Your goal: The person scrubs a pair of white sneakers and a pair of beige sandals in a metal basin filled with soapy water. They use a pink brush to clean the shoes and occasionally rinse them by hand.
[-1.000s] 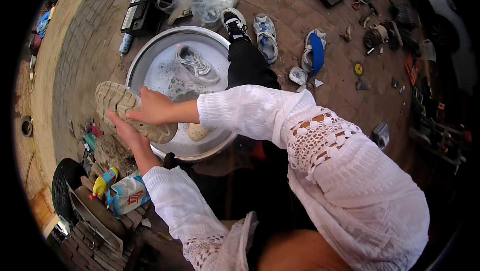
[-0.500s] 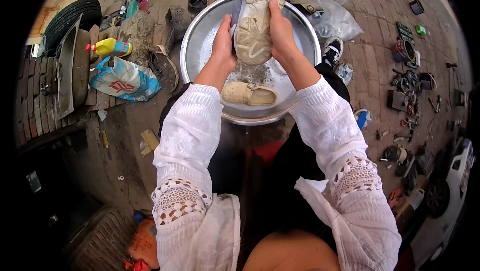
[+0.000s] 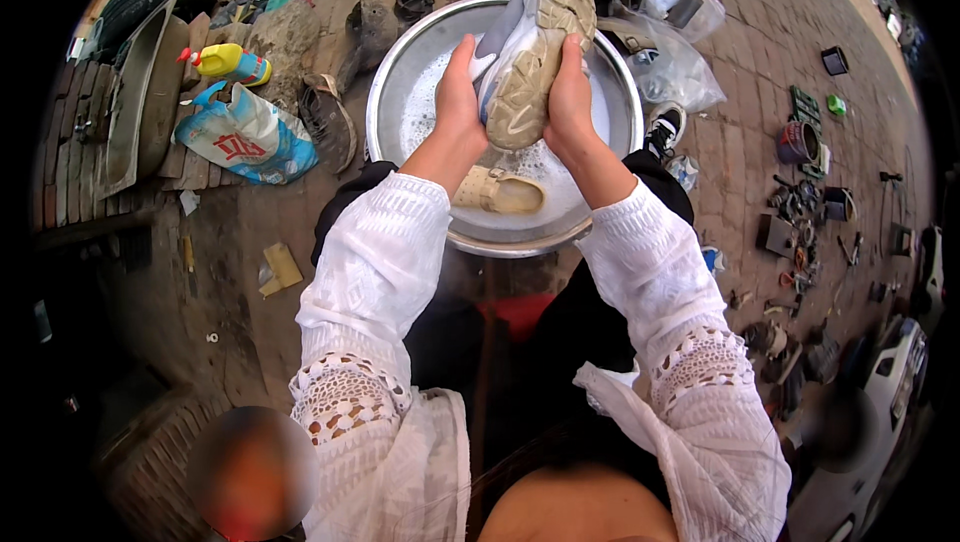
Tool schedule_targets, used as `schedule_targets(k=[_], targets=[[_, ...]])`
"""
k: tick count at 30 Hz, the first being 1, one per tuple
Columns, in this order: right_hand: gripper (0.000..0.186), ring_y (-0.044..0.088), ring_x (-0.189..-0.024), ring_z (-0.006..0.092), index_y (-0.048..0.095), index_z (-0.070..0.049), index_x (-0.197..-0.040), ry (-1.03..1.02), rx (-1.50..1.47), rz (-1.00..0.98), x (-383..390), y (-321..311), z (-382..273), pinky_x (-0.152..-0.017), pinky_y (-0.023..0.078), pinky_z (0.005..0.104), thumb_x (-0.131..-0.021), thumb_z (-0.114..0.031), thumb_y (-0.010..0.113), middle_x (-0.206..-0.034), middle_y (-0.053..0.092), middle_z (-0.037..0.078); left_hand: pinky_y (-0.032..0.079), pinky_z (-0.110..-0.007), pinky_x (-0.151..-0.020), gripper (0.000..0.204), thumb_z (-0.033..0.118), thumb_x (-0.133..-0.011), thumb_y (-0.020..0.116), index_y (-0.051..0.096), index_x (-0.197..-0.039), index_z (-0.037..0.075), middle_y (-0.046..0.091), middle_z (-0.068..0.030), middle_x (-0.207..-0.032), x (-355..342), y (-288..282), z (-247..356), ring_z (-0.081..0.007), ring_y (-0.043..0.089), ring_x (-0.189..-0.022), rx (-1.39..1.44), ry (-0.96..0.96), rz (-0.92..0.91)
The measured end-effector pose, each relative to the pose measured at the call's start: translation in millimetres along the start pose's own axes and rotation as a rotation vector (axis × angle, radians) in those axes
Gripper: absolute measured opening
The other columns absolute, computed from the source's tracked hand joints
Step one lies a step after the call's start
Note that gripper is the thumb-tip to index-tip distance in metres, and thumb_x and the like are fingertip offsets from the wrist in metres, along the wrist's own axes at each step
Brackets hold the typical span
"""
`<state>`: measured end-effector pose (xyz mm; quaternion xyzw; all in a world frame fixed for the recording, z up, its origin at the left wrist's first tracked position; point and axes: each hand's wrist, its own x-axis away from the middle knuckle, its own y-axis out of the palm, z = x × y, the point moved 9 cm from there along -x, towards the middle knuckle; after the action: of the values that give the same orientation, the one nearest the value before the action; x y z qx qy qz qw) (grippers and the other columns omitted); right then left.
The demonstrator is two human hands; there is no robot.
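Between both hands I hold up a grey and white sneaker [image 3: 535,72], its beige ridged sole turned partly toward me. My left hand [image 3: 460,102] grips its upper on the left side, with a bit of white at the fingers that I cannot make out. My right hand [image 3: 570,97] is closed along the sole's right edge, thumb pointing up. The shoe is above a round metal basin [image 3: 390,42] of sudsy water. In the basin, below my hands, floats or rests a cream clog [image 3: 500,190], partly behind my left wrist.
Left of the basin are a worn dark shoe [image 3: 327,122], a blue and white plastic bag [image 3: 250,137] and a yellow bottle [image 3: 230,64]. On the right lie a clear plastic bag [image 3: 675,67], a black and white sneaker [image 3: 664,130] and scattered tools [image 3: 795,202].
The sneaker has tilted and turned, so its grey and white side shows more, and it has come slightly lower. Both hands keep their hold. The view has shifted a little.
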<state>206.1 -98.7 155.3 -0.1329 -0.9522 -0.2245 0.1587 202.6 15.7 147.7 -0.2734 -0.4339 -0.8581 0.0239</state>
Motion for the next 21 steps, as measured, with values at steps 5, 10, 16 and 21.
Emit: schedule_targets(k=[5,10,16,21], targets=[[0.058,0.06,-0.098,0.0215,0.046,-0.001,-0.125,0.2,-0.2,-0.073,12.9,7.7,25.4,-0.085,0.05,0.0355,-0.097,-0.05,0.03,-0.111,0.058,0.012,0.051,-0.037,-0.078,0.048,0.043,-0.092,0.048,0.053,-0.11,-0.001,0.061,-0.0137,-0.104,11.3,-2.7,6.1,-0.023,0.063,-0.089,-0.112,0.066,0.079],[0.057,0.06,-0.098,0.0229,0.047,-0.003,-0.124,0.233,-0.271,-0.117,7.5,3.4,44.6,-0.085,0.05,0.0368,-0.098,-0.049,0.025,-0.11,0.059,0.013,0.051,-0.036,-0.077,0.044,0.037,-0.094,0.044,0.053,-0.11,-0.003,0.061,-0.0146,-0.102,17.2,-0.4,3.2,-0.0227,0.063,-0.087,-0.156,0.112,0.095],[0.059,0.06,-0.098,0.0254,0.049,-0.005,-0.122,0.313,-0.314,-0.144,3.7,1.1,64.2,-0.087,0.049,0.0397,-0.096,-0.05,0.019,-0.109,0.059,0.013,0.051,-0.036,-0.071,0.038,0.028,-0.091,0.042,0.057,-0.1,-0.005,0.063,-0.0142,-0.091,15.0,-8.4,-2.1,-0.0226,0.064,-0.078,-0.25,0.106,0.141],[0.058,0.059,-0.099,0.0259,0.049,-0.007,-0.122,0.354,-0.328,-0.145,10.7,-2.1,69.2,-0.087,0.048,0.0405,-0.096,-0.049,0.019,-0.109,0.059,0.013,0.051,-0.036,-0.065,0.035,0.025,-0.09,0.043,0.057,-0.094,-0.007,0.062,-0.014,-0.086,22.5,-6.0,-3.8,-0.0218,0.063,-0.072,-0.315,0.092,0.221]])
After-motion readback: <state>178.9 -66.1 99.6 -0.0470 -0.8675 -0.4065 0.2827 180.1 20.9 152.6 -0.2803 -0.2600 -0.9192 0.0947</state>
